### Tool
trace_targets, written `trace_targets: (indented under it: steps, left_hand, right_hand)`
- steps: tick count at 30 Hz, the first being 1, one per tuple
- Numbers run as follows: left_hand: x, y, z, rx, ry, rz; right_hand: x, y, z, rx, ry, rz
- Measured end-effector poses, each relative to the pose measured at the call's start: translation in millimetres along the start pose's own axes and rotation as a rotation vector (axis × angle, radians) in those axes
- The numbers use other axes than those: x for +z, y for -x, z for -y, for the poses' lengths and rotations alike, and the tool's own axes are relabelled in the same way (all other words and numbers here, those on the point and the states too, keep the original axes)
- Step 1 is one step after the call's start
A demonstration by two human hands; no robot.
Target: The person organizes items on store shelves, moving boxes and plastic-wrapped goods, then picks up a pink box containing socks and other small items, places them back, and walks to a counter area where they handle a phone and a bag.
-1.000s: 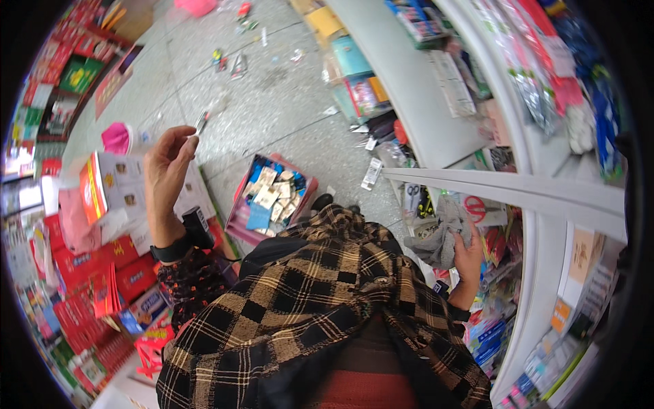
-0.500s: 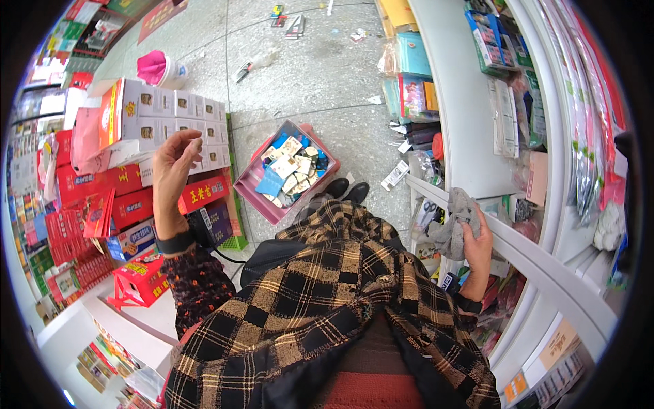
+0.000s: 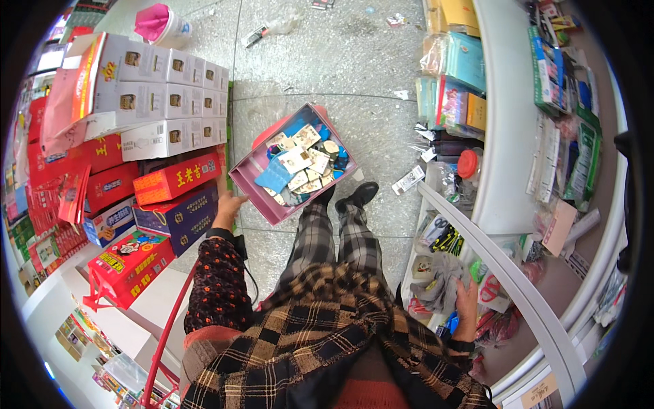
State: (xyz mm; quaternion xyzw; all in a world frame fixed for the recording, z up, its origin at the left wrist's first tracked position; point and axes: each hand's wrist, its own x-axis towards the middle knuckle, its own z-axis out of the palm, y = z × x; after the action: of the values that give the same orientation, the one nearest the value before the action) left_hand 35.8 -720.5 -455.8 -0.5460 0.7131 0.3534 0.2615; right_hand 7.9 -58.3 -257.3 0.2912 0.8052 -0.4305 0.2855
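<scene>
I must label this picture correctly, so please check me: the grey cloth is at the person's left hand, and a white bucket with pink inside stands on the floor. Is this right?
Not quite: the head view shows the grey cloth at the person's right hand. The rest holds: a white bucket with pink inside stands on the floor.

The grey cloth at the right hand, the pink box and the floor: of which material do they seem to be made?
Grey cloth: soft, matt fabric, judging by its loose folds; fibre unclear.
Pink box: probably stiff cardboard or plastic, smooth, with thin, straight walls.
Floor: likely stone or terrazzo tiles, slightly glossy, with speckles and straight joints.
</scene>
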Motion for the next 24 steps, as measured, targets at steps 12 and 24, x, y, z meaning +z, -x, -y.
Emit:
trace_targets:
  steps: [12,24]
  left_hand:
    - [70,-52,60,-0.074,0.906,0.337]
    - [2,4,-15,0.13,1.013,0.651]
  right_hand:
    - [127,-18,-16,0.14,-0.175,0.142]
    - [156,-5,47,-0.211,-0.202,-0.028]
